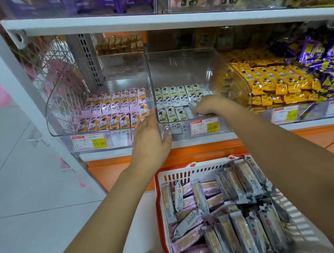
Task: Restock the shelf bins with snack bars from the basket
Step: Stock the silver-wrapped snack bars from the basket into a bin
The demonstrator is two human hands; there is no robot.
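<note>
A white and red basket [186, 169] sits low at the front, heaped with grey and purple snack bars [222, 211]. Above it on the shelf stand clear plastic bins. The middle bin [180, 67] holds rows of grey-white bars [177, 98]. My right hand [208, 105] reaches into this bin and grips a grey bar [193, 104] low at its front right. My left hand [151, 139] rests on the front edge where the middle bin meets the left bin [100, 71], thumb against the clear wall. The left bin holds pink and orange bars [114, 110].
To the right are bins of yellow bars [273, 84] and purple packets [322, 62]. Price labels [205, 126] hang on the bin fronts. An upper shelf [155, 20] carries more clear bins. A white upright [12, 77] and pale floor tiles [29, 193] lie to the left.
</note>
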